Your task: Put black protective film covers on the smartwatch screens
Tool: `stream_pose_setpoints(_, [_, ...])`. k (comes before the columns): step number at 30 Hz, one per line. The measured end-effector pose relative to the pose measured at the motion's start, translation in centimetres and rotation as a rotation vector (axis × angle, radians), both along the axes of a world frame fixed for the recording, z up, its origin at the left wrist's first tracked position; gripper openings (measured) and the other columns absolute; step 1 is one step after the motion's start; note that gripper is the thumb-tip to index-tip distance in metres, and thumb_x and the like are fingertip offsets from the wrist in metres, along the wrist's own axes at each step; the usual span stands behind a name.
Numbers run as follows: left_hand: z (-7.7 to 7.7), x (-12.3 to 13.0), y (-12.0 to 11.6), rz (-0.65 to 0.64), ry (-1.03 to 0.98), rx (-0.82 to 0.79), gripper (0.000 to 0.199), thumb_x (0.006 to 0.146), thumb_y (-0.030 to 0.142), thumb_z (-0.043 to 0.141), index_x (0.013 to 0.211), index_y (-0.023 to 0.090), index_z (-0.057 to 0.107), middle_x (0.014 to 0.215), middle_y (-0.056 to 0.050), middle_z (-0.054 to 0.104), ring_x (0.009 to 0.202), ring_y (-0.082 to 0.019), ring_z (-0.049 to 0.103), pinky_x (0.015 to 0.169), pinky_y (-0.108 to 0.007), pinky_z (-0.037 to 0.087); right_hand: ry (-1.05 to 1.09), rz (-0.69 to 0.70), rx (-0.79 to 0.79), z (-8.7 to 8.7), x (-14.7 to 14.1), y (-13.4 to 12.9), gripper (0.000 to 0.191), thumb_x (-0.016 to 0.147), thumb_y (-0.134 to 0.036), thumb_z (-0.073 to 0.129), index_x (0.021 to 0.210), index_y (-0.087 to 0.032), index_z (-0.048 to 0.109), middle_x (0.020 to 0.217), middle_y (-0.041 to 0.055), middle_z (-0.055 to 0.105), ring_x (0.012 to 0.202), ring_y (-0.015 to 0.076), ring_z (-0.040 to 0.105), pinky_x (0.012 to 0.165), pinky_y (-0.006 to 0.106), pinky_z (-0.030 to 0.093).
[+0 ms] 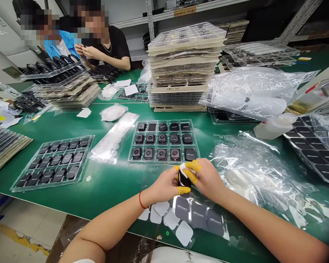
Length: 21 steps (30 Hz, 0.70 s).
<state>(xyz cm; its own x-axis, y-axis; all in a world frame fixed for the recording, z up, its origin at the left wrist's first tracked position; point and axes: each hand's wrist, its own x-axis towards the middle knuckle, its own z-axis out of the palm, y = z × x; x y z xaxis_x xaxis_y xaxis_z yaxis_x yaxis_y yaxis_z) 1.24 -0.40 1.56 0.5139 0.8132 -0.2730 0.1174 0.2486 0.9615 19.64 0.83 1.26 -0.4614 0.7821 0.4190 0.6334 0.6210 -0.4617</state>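
My left hand [166,184], with yellow finger cots, grips a small black smartwatch body [184,180] near the table's front edge. My right hand [210,180], also in yellow finger cots, is closed at the watch body's upper side, pinching a small white piece [182,168] that looks like a wipe. Just beyond my hands lies a clear plastic tray [198,151] of watch bodies, some with sensor backs up and others covered in dark film. Below my hands lie a strip of dark HiFuture films [199,213] and several white rounded-square backing pieces [184,233].
At left lies another tray [84,160] of dark-covered watch bodies. A tall tray stack [183,69] stands behind. Clear plastic sheets [257,168], a white bottle [275,126] and a tray of HiFuture pieces [312,144] are at right. Two people [109,47] work across the table.
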Motion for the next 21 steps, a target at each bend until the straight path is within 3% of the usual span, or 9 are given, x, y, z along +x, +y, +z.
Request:
stream_pose_setpoints(3, [0.6, 0.0, 0.3, 0.184, -0.108, -0.055, 0.060, 0.070, 0.025, 0.080, 0.122, 0.019, 0.051, 0.094, -0.002, 0.063, 0.081, -0.013, 0.062, 0.074, -0.026, 0.052, 0.118, -0.163, -0.331, 0.5, 1.3, 1.5, 0.032, 0.092, -0.038, 0.053, 0.117, -0.019, 0.061, 0.098, 0.0091, 0.069, 0.090, 0.0247, 0.061, 0.082, 0.042, 0.048])
stream_pose_setpoints(6, [1.4, -0.7, 1.1, 0.326, -0.180, 0.051, 0.065, 0.071, 0.032, 0.082, 0.125, 0.020, 0.047, 0.103, -0.004, 0.065, 0.092, -0.016, 0.066, 0.085, -0.030, 0.054, 0.263, -0.155, -0.612, 1.5, 2.6, 1.8, 0.053, 0.082, -0.048, 0.065, 0.128, -0.023, 0.057, 0.126, 0.0103, 0.062, 0.113, 0.0280, 0.059, 0.096, 0.046, 0.048])
stream_pose_setpoints(8, [1.6, -1.4, 1.6, 0.361, -0.202, 0.119, 0.068, 0.072, 0.037, 0.081, 0.126, 0.021, 0.045, 0.101, -0.004, 0.066, 0.093, -0.017, 0.068, 0.090, -0.033, 0.055, 0.326, -0.112, -0.777, 2.2, 3.2, 1.5, 0.055, 0.077, -0.049, 0.070, 0.126, -0.025, 0.059, 0.132, 0.0091, 0.059, 0.111, 0.0265, 0.061, 0.094, 0.044, 0.051])
stream_pose_setpoints(10, [1.6, -2.0, 1.8, 0.352, -0.206, 0.174, 0.067, 0.073, 0.040, 0.080, 0.127, 0.022, 0.044, 0.101, -0.004, 0.067, 0.094, -0.019, 0.070, 0.092, -0.037, 0.055, 0.390, -0.119, -0.888, 2.8, 3.4, 1.4, 0.052, 0.076, -0.046, 0.071, 0.122, -0.024, 0.062, 0.126, 0.0088, 0.063, 0.102, 0.0243, 0.065, 0.089, 0.042, 0.054])
stream_pose_setpoints(14, [1.0, -2.3, 1.5, 0.304, -0.156, 0.382, 0.057, 0.079, 0.038, 0.076, 0.125, 0.022, 0.047, 0.109, -0.007, 0.068, 0.106, -0.023, 0.069, 0.100, -0.042, 0.054, 0.503, -0.109, -0.982, 3.0, 3.6, 1.6, 0.043, 0.077, -0.050, 0.072, 0.106, -0.020, 0.071, 0.107, 0.0076, 0.071, 0.094, 0.0230, 0.066, 0.086, 0.040, 0.054])
stream_pose_setpoints(17, [0.6, -2.3, 1.5, 0.271, -0.159, 0.473, 0.050, 0.081, 0.034, 0.074, 0.124, 0.022, 0.049, 0.118, -0.009, 0.067, 0.113, -0.023, 0.067, 0.102, -0.041, 0.053, 0.434, -0.057, -1.009, 3.0, 4.1, 2.0, 0.048, 0.081, -0.060, 0.065, 0.104, -0.019, 0.074, 0.096, 0.0071, 0.073, 0.085, 0.0224, 0.066, 0.081, 0.040, 0.054])
stream_pose_setpoints(19, [0.4, -2.3, 1.5, 0.272, -0.179, 0.458, 0.050, 0.083, 0.031, 0.072, 0.125, 0.023, 0.048, 0.121, -0.009, 0.066, 0.114, -0.022, 0.067, 0.101, -0.039, 0.054, 0.312, -0.050, -0.955, 3.2, 4.6, 2.2, 0.050, 0.085, -0.063, 0.058, 0.104, -0.020, 0.076, 0.095, 0.0077, 0.073, 0.087, 0.0241, 0.065, 0.082, 0.042, 0.053])
stream_pose_setpoints(21, [0.3, -2.3, 1.5, 0.285, -0.187, 0.433, 0.051, 0.084, 0.030, 0.071, 0.127, 0.024, 0.045, 0.122, -0.009, 0.066, 0.115, -0.021, 0.067, 0.100, -0.038, 0.055, 0.197, -0.076, -0.771, 3.7, 4.8, 2.0, 0.046, 0.087, -0.060, 0.057, 0.106, -0.022, 0.075, 0.107, 0.0081, 0.071, 0.101, 0.0283, 0.063, 0.092, 0.047, 0.050])
